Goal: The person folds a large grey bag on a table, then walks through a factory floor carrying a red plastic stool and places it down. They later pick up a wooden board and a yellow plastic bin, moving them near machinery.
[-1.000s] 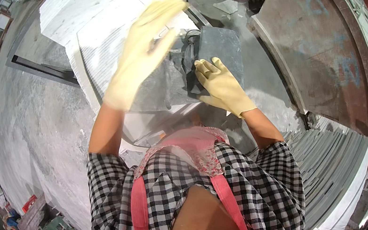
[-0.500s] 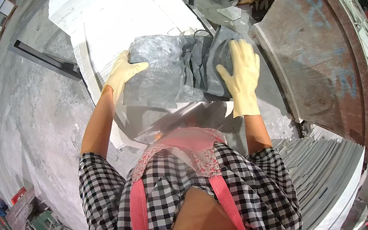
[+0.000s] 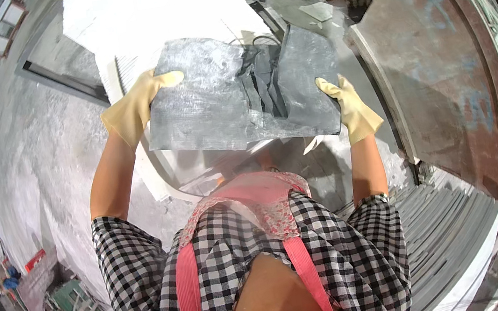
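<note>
The left glove (image 3: 130, 112) and right glove (image 3: 355, 110) are pale yellow. The creased sheet (image 3: 196, 102) is slate grey with whitish smears, its folded middle nearly black. The shirt (image 3: 128, 251) is black-and-white gingham; the apron straps (image 3: 188, 287) are pink, and the lace-like trim (image 3: 275, 212) is mottled red and white. Far off, the stack (image 3: 131, 12) glares white. At right, the slab (image 3: 435, 63) is reddish brown with light-blue scrawls; nearer, the stacked strips (image 3: 441, 233) make grey stripes. At left, the floor (image 3: 27, 182) is blotchy grey.
</note>
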`<state>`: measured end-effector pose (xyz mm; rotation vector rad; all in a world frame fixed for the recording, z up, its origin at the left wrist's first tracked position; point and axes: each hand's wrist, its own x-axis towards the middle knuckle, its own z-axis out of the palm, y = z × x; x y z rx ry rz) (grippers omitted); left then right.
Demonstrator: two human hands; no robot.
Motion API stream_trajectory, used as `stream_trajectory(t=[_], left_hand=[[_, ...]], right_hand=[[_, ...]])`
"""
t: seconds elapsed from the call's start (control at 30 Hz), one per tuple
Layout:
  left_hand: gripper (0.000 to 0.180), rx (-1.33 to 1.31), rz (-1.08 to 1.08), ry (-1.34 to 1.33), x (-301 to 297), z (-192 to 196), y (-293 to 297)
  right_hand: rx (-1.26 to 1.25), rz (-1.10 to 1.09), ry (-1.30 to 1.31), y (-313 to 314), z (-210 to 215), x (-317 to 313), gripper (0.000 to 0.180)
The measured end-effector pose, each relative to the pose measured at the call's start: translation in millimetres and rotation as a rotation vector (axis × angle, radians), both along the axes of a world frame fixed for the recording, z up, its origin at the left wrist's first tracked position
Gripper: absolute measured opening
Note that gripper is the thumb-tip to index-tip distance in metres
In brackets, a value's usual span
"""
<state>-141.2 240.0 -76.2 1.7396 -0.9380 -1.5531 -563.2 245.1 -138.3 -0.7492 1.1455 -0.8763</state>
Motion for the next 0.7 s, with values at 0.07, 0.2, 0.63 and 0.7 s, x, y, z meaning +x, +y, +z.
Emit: stream_trajectory(t=[0.07,0.2,0.63,0.7], left_hand=[[0.06,-0.085,0.05,-0.072,-14.6,25.6,9.2],[0.062,-0.082,0.076,-0.143,-38.7,58.7,12.2],[0.061,-0.234,0.171,-0.278,-109.5,74.3,32.3],[0.061,-0.33,0.133,-0.589,-121.3,70.6,41.5]], right_hand=[[-0.028,-0.044,0.097,-2.1,13.0,6.8,0.052],[-0.378,-0.061,0.493,-6.4,36.6,40.4,0.043],[-0.461,0.025,0.618,-16.7,42.6,138.6,0.055],[-0.483,0.044,0.23,-10.1,32.7,152.0,0.051]])
